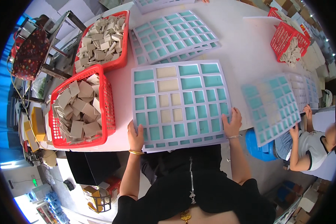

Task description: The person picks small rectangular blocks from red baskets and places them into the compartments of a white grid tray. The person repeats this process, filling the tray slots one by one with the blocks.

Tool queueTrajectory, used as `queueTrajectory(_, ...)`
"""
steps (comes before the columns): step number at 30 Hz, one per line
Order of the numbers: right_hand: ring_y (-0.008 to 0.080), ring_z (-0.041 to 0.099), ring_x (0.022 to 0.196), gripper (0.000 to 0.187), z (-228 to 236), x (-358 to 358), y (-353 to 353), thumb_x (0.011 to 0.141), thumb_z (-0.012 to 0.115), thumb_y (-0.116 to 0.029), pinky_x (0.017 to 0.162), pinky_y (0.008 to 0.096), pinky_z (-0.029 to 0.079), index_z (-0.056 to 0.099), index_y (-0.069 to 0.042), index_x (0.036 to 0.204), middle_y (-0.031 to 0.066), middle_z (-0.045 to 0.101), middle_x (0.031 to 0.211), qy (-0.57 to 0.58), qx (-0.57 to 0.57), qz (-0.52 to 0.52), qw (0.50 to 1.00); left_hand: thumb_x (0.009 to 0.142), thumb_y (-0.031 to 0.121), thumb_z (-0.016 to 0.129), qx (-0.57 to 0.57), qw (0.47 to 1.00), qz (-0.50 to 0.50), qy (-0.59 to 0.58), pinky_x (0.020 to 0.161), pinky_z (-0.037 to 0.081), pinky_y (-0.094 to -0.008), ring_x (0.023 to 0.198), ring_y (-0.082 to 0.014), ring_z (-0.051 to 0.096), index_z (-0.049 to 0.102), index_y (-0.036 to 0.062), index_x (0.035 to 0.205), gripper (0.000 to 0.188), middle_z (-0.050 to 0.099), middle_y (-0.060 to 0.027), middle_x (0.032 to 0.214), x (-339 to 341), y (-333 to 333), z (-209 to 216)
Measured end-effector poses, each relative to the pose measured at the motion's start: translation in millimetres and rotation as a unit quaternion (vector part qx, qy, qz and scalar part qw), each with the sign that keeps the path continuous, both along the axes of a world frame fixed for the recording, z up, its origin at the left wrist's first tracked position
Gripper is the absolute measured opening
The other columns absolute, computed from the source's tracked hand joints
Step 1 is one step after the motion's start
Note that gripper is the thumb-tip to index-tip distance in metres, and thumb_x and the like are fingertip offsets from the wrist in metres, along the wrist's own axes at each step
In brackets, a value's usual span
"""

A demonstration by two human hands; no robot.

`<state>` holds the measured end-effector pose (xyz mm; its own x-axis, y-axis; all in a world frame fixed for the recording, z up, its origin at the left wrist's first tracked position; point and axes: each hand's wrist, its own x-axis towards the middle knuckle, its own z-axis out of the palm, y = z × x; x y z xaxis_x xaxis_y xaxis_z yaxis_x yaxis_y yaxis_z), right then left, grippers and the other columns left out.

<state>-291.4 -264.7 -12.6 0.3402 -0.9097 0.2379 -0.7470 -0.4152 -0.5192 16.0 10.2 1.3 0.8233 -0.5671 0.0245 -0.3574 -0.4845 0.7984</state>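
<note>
In front of me at the table's near edge lies a white foam grid tray [177, 65] with turquoise-bottomed compartments. Beige tiles [167, 72] fill several cells in the second and third columns from the left, two wide ones at the far side and smaller ones below. My left hand [135, 136] holds the tray's near left edge, thumb on top and the other fingers partly hidden. Around its right edge my right hand [232, 122] is closed in the same way. Another tray edge shows just beneath this one.
Two red baskets, one nearer [111, 112] and one farther [125, 48], hold loose beige tiles on the left. Similar trays [175, 35] are stacked beyond mine. At the right, a co-worker [310, 149] holds a motion-blurred tray [272, 106]; another red basket [282, 37] stands farther off.
</note>
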Motion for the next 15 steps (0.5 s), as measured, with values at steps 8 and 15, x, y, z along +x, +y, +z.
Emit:
queueTrajectory(8,0.0198,0.057,0.095,0.034,15,-19,-20,0.09,0.06,-0.02,0.086,0.0313,0.045,0.055,0.002,0.116,0.0108,0.06,0.103,-0.257,0.085,-0.008,0.963,0.093,0.019,0.05,-0.097,0.991,0.052,-0.074,0.095,0.037,-0.0379,0.106,-0.0318,0.048,0.046,-0.0055,0.128,0.043,0.049,-0.0198,0.115,-33,-14,39)
queueTrajectory(15,0.0151,0.057,0.098,0.038,28,-149,-146,0.095,0.054,-0.033,0.088,0.0299,0.045,0.059,0.0,0.114,0.0071,0.062,0.107,-0.221,0.03,-0.138,0.965,0.083,0.02,0.064,-0.147,0.974,-0.138,-0.103,0.091,0.039,-0.0436,0.104,-0.037,0.049,0.034,-0.006,0.136,0.065,0.05,-0.0236,0.114,-94,-114,42)
